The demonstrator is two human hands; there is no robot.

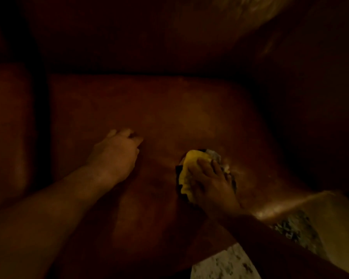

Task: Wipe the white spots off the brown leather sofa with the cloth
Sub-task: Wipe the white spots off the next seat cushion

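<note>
The scene is very dark. A brown leather sofa seat cushion (169,109) fills the middle of the head view. My right hand (212,182) presses a bunched yellow cloth (186,174) with a grey side onto the cushion, fingers spread over it. A small pale smear (227,169) shows on the leather just right of the cloth. My left hand (117,152) rests on the cushion to the left, fingers curled loosely, holding nothing.
A second seat cushion (8,127) lies at the left, split off by a dark gap. The sofa back (129,37) rises behind. A speckled light floor (226,262) shows beyond the seat's front edge at the lower right.
</note>
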